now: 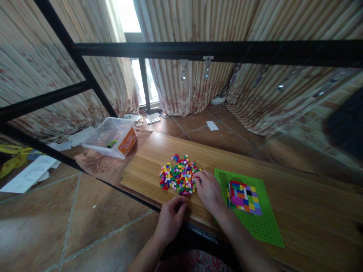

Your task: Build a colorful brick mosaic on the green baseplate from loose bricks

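A multicoloured plastic-brick heap (pixel 179 176) lay left of the nearer right hand (pixel 209 190), pinch indiscernible, toward the brown wooden surface (pixel 147 156)'s left edge.

Nothing legible: orange label (pixel 127 142) on clear tub (pixel 107 152) too blurred, print on white packet (pixel 153 120) too small.

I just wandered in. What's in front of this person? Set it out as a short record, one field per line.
Surface: wooden board
Loose pieces: heap of small multicoloured bricks
Left hand: curled at the board's near edge, contents unclear
Right hand: fingers at the heap's right side, contents unclear
Built piece: multicoloured brick block on a green baseplate
Container: clear plastic box, green pieces inside
Background: striped curtains
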Demonstrator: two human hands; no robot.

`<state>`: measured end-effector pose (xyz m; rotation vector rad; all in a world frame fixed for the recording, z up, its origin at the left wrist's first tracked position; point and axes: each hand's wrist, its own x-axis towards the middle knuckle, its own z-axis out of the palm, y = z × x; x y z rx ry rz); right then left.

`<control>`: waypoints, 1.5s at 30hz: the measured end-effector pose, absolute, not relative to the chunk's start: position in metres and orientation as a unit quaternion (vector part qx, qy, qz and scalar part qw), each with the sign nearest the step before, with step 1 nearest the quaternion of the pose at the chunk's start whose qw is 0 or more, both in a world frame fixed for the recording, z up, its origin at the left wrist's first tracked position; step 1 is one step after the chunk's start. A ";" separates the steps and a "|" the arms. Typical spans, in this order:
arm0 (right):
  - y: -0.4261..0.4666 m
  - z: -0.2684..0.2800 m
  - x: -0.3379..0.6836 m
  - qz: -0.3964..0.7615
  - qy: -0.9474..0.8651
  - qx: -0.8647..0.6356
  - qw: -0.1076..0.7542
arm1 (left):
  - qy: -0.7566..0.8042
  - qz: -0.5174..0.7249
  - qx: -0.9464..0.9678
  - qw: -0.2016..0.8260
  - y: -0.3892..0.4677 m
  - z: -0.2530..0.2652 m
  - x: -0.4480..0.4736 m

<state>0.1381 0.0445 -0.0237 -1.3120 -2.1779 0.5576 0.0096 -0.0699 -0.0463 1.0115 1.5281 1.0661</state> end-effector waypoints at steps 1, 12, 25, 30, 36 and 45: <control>0.040 -0.020 0.139 0.239 -0.787 -0.495 0.280 | 0.626 0.440 0.413 0.494 -0.070 -0.046 0.010; 0.003 0.002 0.238 0.386 -0.585 -0.605 0.378 | 0.643 0.431 0.398 0.493 -0.068 -0.047 0.008; 0.036 0.003 0.272 0.181 -0.687 -0.666 0.227 | 0.658 0.419 0.406 0.476 -0.065 -0.049 0.005; 0.040 0.003 0.266 0.165 -0.689 -0.667 0.230 | 0.658 0.415 0.408 0.479 -0.066 -0.046 0.005; 0.039 -0.001 0.276 0.235 -0.654 -0.667 0.267 | 0.654 0.412 0.412 0.482 -0.066 -0.045 0.007; 0.044 -0.015 0.284 0.203 -0.607 -0.707 0.302 | 0.655 0.405 0.428 0.474 -0.067 -0.045 0.006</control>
